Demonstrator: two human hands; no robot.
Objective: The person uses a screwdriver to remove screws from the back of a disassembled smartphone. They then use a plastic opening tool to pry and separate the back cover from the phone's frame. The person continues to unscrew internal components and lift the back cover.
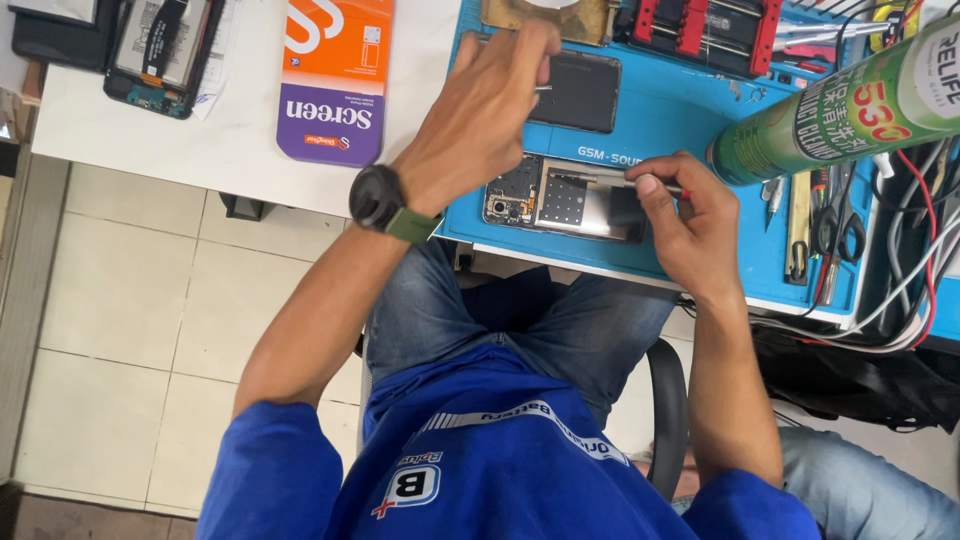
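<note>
The left hand (490,100) hovered over the blue rubbery work mat (680,110), its fingers pinched together on a small thin metal piece (543,88), too small to identify, just above a dark, matte rectangular panel (583,92) lying flat on the mat. A round black watch on a green strap (385,203) circled that wrist. The right hand (690,220) was clamped around a slim tool (668,186) with a red tip end, its fingertips pressing at the right end of an opened phone (565,197). The phone lay near the mat's front edge, close to the desk's front edge, showing a shiny metal plate, a perforated shield and a dark circuit board with a camera module at its left end. A green cylindrical spray can (840,110) lay tilted over the mat's right side. An orange and purple glossy cardboard box (335,75) rested on the white desk (230,120) to the left of the mat, and another stripped phone (160,50) sat near the desk's far left corner.
</note>
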